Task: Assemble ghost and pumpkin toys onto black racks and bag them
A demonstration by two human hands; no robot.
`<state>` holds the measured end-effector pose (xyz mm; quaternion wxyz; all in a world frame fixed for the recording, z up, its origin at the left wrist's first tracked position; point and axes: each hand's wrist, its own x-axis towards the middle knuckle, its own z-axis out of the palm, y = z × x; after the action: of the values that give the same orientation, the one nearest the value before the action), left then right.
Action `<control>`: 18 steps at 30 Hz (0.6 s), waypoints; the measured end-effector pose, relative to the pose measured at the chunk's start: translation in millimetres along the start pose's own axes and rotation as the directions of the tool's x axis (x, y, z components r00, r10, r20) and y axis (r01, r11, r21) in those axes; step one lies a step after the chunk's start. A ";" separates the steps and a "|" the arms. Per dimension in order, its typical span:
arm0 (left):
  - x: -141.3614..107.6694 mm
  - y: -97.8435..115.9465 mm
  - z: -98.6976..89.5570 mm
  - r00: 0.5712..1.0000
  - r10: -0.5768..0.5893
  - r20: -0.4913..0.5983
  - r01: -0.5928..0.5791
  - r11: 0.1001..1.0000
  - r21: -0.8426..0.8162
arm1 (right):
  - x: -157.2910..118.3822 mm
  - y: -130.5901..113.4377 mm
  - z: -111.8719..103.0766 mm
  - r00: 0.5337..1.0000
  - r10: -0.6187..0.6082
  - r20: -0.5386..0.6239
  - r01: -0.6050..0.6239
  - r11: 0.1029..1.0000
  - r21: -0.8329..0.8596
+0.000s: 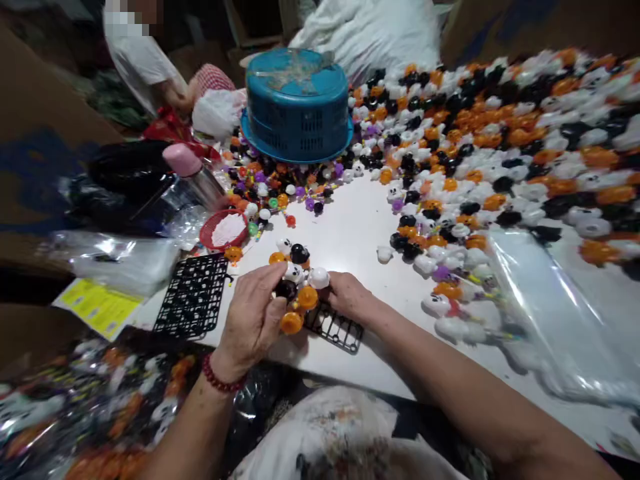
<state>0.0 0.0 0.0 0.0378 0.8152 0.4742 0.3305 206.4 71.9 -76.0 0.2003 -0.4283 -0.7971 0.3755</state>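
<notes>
Over the near part of the white table, my left hand (255,313) is closed around small plastic Halloween figures, among them a black one (287,289) and a white skull-faced one (294,272). Orange pumpkin-coloured pieces (291,323) show by its thumb. My right hand (345,293) is closed at the side of a white round-headed figure (319,277), its fingertips partly hidden. Under both hands lies a black plastic grid (340,331). Just beyond them sit another black figure (299,253) and an orange one (277,258).
Piled figures (465,147) cover the right and back. An upturned blue basket (300,107) stands behind. At left are a red basket of white powder (245,233), a pink-capped bottle (193,170) and stacked black grids (193,293). Clear bags (555,313) lie right. A person (145,67) sits beyond.
</notes>
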 end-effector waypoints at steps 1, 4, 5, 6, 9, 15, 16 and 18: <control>1.5 1.3 -0.3 0.999 0.023 0.032 -0.023 1.000 0.017 | 0.0 -0.1 1.2 1.000 -0.013 0.000 0.013 1.000 -0.004; 6.7 5.9 -0.1 0.987 0.071 0.145 -0.081 0.995 0.065 | 0.1 0.0 5.0 1.000 -0.029 0.005 0.029 0.999 -0.044; 8.6 7.6 0.6 0.977 0.081 0.197 -0.098 0.992 0.082 | 0.2 0.3 6.5 1.000 -0.019 0.007 0.019 0.997 -0.073; 10.5 9.3 1.6 0.965 0.091 0.246 -0.117 0.989 0.096 | 0.3 0.8 8.0 1.000 -0.008 0.008 0.009 0.994 -0.104; 15.3 12.6 5.6 0.936 0.115 0.332 -0.169 0.976 0.140 | 1.3 3.7 13.2 1.000 -0.021 -0.004 0.020 0.988 -0.153; 18.0 11.1 7.9 0.928 0.101 0.359 -0.173 0.969 0.177 | 1.4 9.4 24.7 0.997 -0.011 -0.078 0.000 0.990 -0.143; 18.2 10.6 7.6 0.929 0.113 0.352 -0.183 0.968 0.169 | 0.4 9.4 26.4 0.996 0.001 -0.095 -0.016 0.988 -0.153; 20.0 9.0 8.0 0.930 0.146 0.336 -0.208 0.966 0.156 | -0.7 9.0 29.7 0.994 0.003 -0.107 -0.022 0.983 -0.180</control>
<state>18.0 13.1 7.2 0.0070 0.8976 0.4150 0.1487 192.5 61.8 -101.8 0.2005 -0.4691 -0.8134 0.2795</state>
